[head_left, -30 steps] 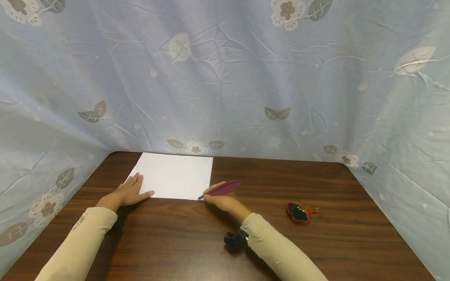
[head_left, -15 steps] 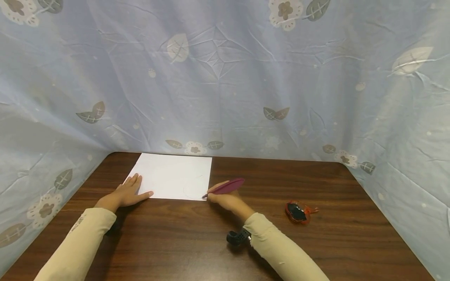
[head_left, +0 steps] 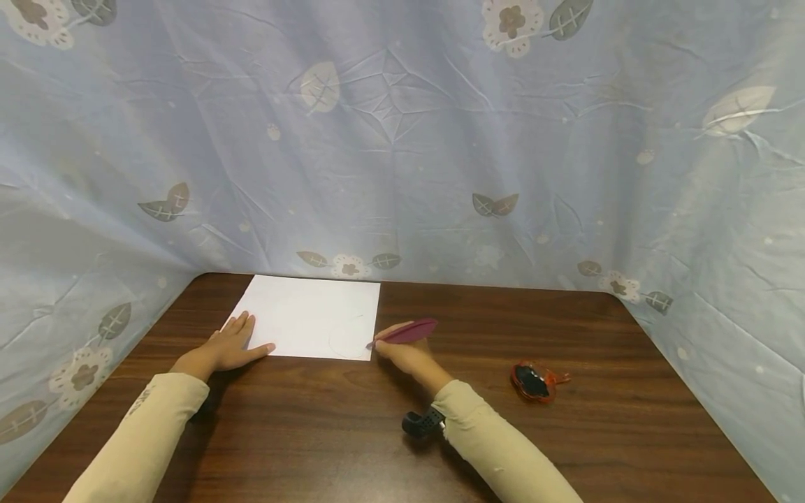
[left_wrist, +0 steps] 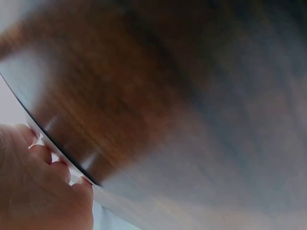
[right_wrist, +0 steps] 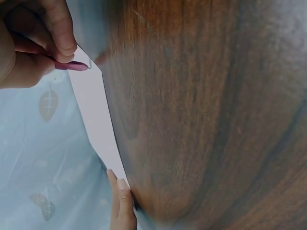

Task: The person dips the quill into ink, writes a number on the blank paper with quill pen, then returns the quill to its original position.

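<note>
A white sheet of paper (head_left: 308,304) lies on the brown table. My left hand (head_left: 228,345) rests on its left edge, palm down with the fingers straight and the thumb spread; in the left wrist view that hand (left_wrist: 41,184) shows at the lower left. At the paper's lower right corner, my right hand (head_left: 407,358) pinches a magenta feather-shaped pen (head_left: 411,331). The pen tip is over the paper, beside a thin curved line. A short faint stroke sits higher up. The right wrist view shows the pen's dark pink barrel (right_wrist: 72,66) between thumb and fingers.
A small orange-red translucent object (head_left: 533,381) with a dark middle lies on the table (head_left: 302,433) to the right. Under the right wrist hangs a black strap (head_left: 420,423). A pale blue patterned cloth (head_left: 402,154) surrounds the table's back and sides.
The pen tip has moved right and slightly up along the paper's lower right corner, and the curved line has grown longer behind it. The left hand has kept its place.
</note>
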Demonstrator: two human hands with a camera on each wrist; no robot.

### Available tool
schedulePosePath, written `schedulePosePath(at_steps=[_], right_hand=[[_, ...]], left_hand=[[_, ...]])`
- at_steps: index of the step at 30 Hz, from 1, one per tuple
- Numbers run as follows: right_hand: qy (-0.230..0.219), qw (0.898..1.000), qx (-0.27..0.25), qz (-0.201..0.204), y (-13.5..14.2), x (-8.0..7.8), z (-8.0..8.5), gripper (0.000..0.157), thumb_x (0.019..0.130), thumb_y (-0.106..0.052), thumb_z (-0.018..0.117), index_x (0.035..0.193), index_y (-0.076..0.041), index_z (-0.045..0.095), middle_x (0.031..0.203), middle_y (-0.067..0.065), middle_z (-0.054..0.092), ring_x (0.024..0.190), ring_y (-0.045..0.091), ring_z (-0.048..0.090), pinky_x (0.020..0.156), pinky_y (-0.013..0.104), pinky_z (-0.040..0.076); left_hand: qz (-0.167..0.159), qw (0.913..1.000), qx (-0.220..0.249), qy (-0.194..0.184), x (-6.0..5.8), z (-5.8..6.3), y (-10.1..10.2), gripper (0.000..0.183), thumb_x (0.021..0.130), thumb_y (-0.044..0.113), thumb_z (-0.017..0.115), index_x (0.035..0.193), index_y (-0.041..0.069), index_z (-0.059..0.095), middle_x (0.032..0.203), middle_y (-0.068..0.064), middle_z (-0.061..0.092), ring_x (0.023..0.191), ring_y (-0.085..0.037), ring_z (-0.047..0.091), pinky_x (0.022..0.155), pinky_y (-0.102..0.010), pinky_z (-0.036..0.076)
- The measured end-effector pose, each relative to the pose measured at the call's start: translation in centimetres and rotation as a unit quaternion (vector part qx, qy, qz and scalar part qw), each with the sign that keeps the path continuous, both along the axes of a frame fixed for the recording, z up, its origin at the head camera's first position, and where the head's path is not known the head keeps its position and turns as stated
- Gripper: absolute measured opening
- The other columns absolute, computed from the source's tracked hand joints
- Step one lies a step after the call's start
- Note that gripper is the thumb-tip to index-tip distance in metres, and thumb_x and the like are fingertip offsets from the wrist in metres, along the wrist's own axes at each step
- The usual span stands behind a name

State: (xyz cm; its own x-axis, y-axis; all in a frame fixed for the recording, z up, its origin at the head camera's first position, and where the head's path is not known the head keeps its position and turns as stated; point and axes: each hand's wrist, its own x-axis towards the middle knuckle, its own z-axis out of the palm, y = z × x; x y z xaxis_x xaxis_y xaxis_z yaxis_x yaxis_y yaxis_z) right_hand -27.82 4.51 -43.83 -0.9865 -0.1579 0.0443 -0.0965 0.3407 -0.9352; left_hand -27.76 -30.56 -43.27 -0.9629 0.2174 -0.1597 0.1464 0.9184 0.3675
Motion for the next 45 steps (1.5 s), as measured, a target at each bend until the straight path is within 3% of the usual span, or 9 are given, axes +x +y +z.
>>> schedulePosePath(at_steps=[8,15,24,32,39,45], right_hand=[[-0.019,0.999,-0.01,-0.038,-0.6,-0.5,-0.2,0.014,0.078,-0.01,0.073,0.092,-0.007,0.074,0.077,0.001,0.071,0.065,0.01,0.065,0.065,0.025,0.054],[0.021,0.999,-0.012,-0.048,-1.0,-0.9,-0.3,0.013,0.078,-0.01,0.074,0.09,-0.008,0.075,0.089,0.004,0.073,0.079,0.012,0.065,0.075,0.025,0.053],[0.003,0.997,-0.031,-0.07,-1.7,-1.4,-0.3,0.012,0.076,-0.009,0.075,0.088,-0.007,0.075,0.078,0.004,0.072,0.063,0.008,0.065,0.062,0.021,0.052],[0.006,0.996,0.012,-0.086,-2.4,-1.7,-0.3,0.012,0.075,-0.016,0.075,0.087,-0.015,0.077,0.086,-0.001,0.073,0.083,0.012,0.064,0.078,0.026,0.049],[0.001,0.996,-0.008,-0.085,-3.1,-1.9,-0.4,0.014,0.075,-0.014,0.075,0.089,-0.013,0.076,0.086,-0.001,0.072,0.08,0.011,0.062,0.075,0.024,0.049],[0.009,0.996,-0.028,-0.087,-4.1,-1.9,-0.7,0.014,0.074,-0.011,0.075,0.088,-0.008,0.076,0.086,0.003,0.072,0.077,0.012,0.062,0.072,0.022,0.05]], left_hand=[[-0.001,1.0,-0.001,0.003,0.0,0.0,-0.2,0.097,0.092,0.055,0.05,0.142,-0.021,0.015,0.149,-0.042,0.006,0.136,-0.058,0.005,0.104,-0.073,0.009],[0.001,1.0,-0.002,0.003,-0.1,-0.2,-0.3,0.097,0.092,0.055,0.05,0.142,-0.021,0.015,0.149,-0.042,0.006,0.137,-0.058,0.004,0.105,-0.072,0.009],[0.0,1.0,0.006,0.0,-0.4,-0.7,-0.6,0.1,0.092,0.057,0.049,0.143,-0.02,0.012,0.15,-0.041,0.004,0.137,-0.057,0.001,0.105,-0.072,0.005],[0.0,1.0,0.005,0.002,-0.3,-0.3,-0.3,0.099,0.092,0.058,0.049,0.143,-0.02,0.014,0.149,-0.041,0.005,0.137,-0.058,0.003,0.105,-0.072,0.007],[0.001,0.9999,0.01,-0.004,-1.2,-1.6,-1.2,0.104,0.09,0.064,0.046,0.145,-0.017,0.008,0.151,-0.038,0.0,0.139,-0.056,-0.002,0.105,-0.072,0.002],[0.002,0.9997,0.023,-0.002,-0.6,-0.7,-0.7,0.104,0.09,0.061,0.049,0.144,-0.019,0.011,0.15,-0.04,0.002,0.137,-0.057,-0.001,0.105,-0.072,0.003]])
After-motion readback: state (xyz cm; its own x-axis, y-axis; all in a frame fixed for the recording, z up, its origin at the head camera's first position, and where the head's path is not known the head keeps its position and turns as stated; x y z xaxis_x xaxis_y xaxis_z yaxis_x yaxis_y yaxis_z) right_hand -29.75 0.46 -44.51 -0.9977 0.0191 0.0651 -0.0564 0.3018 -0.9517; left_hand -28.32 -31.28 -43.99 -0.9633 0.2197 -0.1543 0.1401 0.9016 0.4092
